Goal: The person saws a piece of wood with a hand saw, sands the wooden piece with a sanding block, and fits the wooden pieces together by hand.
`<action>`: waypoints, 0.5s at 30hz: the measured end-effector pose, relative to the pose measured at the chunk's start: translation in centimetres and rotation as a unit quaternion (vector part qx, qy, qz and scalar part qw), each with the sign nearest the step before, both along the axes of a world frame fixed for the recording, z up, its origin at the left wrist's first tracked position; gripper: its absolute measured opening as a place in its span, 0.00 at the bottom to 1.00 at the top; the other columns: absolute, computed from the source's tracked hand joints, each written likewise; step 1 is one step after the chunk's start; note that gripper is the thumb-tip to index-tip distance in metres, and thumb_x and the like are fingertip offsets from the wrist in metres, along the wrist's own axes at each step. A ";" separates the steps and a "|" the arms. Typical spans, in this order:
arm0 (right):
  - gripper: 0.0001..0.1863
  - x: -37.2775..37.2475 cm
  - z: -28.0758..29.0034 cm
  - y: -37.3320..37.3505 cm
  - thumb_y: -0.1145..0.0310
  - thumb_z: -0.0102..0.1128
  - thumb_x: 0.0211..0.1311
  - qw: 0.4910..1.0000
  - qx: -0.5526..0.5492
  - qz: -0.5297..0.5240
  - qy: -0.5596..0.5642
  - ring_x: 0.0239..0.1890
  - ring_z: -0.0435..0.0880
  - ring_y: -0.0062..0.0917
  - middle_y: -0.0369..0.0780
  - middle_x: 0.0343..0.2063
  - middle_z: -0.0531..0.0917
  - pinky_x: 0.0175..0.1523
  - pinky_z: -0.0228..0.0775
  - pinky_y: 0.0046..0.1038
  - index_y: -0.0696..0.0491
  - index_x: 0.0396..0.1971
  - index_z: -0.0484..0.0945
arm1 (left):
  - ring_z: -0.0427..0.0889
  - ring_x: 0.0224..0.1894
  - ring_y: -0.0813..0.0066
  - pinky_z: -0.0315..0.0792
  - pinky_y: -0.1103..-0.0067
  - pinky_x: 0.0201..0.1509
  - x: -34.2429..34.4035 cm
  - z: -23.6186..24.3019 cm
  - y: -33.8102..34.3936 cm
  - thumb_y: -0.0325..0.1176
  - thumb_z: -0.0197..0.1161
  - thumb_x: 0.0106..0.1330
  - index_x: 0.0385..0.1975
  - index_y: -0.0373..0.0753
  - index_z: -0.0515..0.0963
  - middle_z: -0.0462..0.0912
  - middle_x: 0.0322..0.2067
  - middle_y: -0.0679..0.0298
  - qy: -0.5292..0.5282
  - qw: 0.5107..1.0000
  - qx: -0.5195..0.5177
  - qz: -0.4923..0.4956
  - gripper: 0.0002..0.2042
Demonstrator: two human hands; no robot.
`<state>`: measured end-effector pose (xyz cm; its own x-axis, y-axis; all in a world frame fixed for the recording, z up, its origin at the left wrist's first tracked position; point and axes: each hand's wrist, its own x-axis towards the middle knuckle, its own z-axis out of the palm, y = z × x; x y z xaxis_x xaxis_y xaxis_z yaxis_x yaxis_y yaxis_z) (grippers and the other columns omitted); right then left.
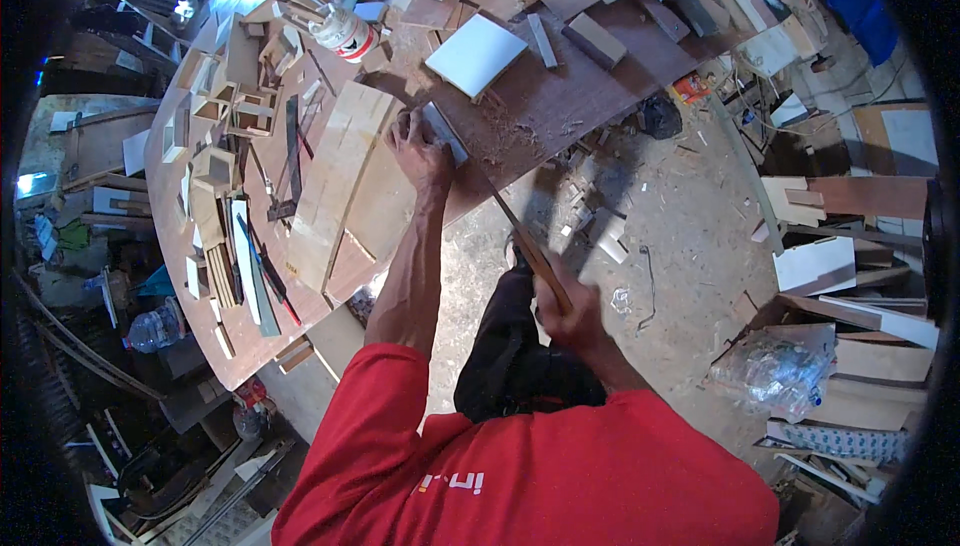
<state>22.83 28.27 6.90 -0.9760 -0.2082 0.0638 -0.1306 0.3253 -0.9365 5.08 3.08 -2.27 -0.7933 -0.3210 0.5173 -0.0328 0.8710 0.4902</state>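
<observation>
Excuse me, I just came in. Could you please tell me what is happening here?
A person in a red shirt is working at a table. The left hand rests on a small pale board near the table edge. The right hand, slightly blurred, grips a long thin tool, perhaps a saw, pointing toward that board. Wood shavings lie nearby.

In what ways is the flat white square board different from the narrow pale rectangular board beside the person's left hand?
The flat white square board is broad, whereas the narrow pale rectangular board is a slim strip. The left hand is against the narrow one; no hand touches the square one. Both are light-coloured, against the brown table.
</observation>
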 end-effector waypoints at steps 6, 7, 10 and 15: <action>0.22 -1.5 -1.1 -1.6 0.67 0.52 0.63 0.999 0.033 0.001 -0.012 0.29 0.85 0.44 0.53 0.32 0.83 0.31 0.76 0.35 0.59 0.56 0.70 | 0.70 0.50 0.52 0.60 0.63 0.61 0.0 -0.3 0.2 0.25 0.57 0.46 0.44 0.34 0.79 0.76 0.45 0.52 -0.003 1.000 0.009 0.009 0.21; 0.24 0.1 -1.2 -0.6 0.66 0.53 0.63 0.999 0.032 0.004 -0.004 0.31 0.85 0.45 0.53 0.37 0.83 0.32 0.77 0.36 0.59 0.58 0.69 | 0.70 0.50 0.52 0.60 0.63 0.61 -0.5 -0.2 0.4 0.26 0.57 0.46 0.44 0.34 0.79 0.76 0.45 0.51 0.004 1.000 0.017 0.010 0.21; 0.21 4.6 1.2 2.1 0.67 0.49 0.67 1.000 0.025 0.012 -0.005 0.28 0.85 0.33 0.53 0.34 0.82 0.30 0.74 0.31 0.61 0.57 0.70 | 0.70 0.52 0.52 0.60 0.63 0.62 0.0 -0.2 0.1 0.25 0.57 0.45 0.43 0.35 0.78 0.76 0.45 0.52 0.018 0.999 0.030 0.018 0.21; 0.24 4.6 3.5 2.4 0.63 0.48 0.68 0.998 0.032 0.003 -0.056 0.18 0.71 0.20 0.40 0.20 0.75 0.25 0.66 0.26 0.61 0.59 0.69 | 0.67 0.56 0.50 0.60 0.62 0.64 0.3 0.1 0.9 0.26 0.60 0.42 0.47 0.36 0.77 0.74 0.49 0.52 -0.033 0.998 0.046 0.040 0.25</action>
<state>27.45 30.69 10.43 -0.9750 -0.2141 -0.0601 -0.0278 0.3852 -0.9224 5.42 3.95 -2.19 -0.7946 -0.4276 0.4309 -0.1346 0.8162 0.5618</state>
